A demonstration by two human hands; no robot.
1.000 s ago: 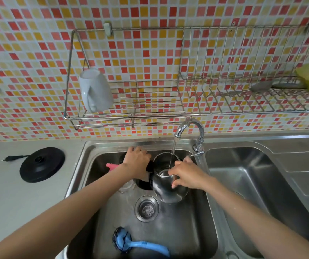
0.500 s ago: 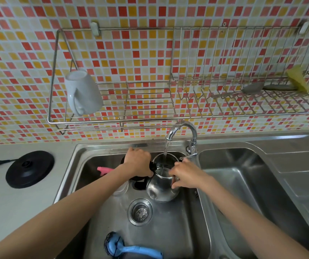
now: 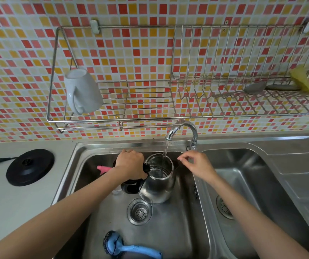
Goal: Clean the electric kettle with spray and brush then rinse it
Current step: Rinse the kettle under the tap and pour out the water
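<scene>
A shiny steel electric kettle (image 3: 158,186) stands in the left sink basin (image 3: 168,230) under the tap (image 3: 182,129), and water streams into its open mouth. My left hand (image 3: 130,166) grips its black handle. To the right of the kettle's rim, my right hand (image 3: 196,165) hovers just below the tap base with loosely curled fingers, holding nothing. At the front of the basin a blue-handled brush (image 3: 129,248) lies flat. Part of a pink object (image 3: 103,168), perhaps the spray bottle, shows behind my left wrist.
The black kettle base (image 3: 29,167) with its plug sits on the counter at left. A wire rack (image 3: 150,101) on the tiled wall holds a white mug (image 3: 81,93), a spoon and a yellow cloth. A second basin (image 3: 262,193) lies to the right.
My right hand has come off the kettle's rim and moved right, toward the tap base. The kettle's mouth is now uncovered, with water still running in.
</scene>
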